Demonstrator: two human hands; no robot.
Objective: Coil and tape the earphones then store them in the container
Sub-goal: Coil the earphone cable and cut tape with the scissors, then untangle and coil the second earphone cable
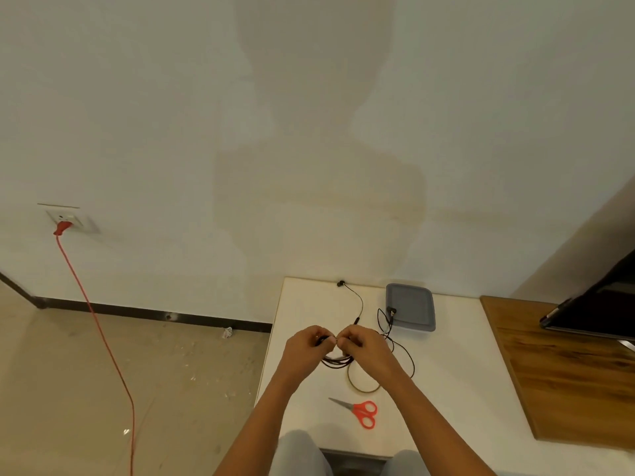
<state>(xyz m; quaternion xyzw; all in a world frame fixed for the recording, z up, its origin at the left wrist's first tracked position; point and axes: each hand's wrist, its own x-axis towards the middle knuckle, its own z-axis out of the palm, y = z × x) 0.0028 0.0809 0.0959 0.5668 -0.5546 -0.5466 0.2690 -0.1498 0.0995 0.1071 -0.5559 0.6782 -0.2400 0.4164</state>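
Black wired earphones lie partly coiled on the white table. My left hand and my right hand meet above the table and both pinch the coiled loops, which hang below my fingers. One earbud rests at the table's far edge; loose cable runs right to the plug lying on the grey container, whose lid is on. A clear tape roll lies just under my right wrist.
Red-handled scissors lie near the table's front edge. A wooden board covers the table's right side, with a dark screen over it. A red cable hangs from a wall socket at left.
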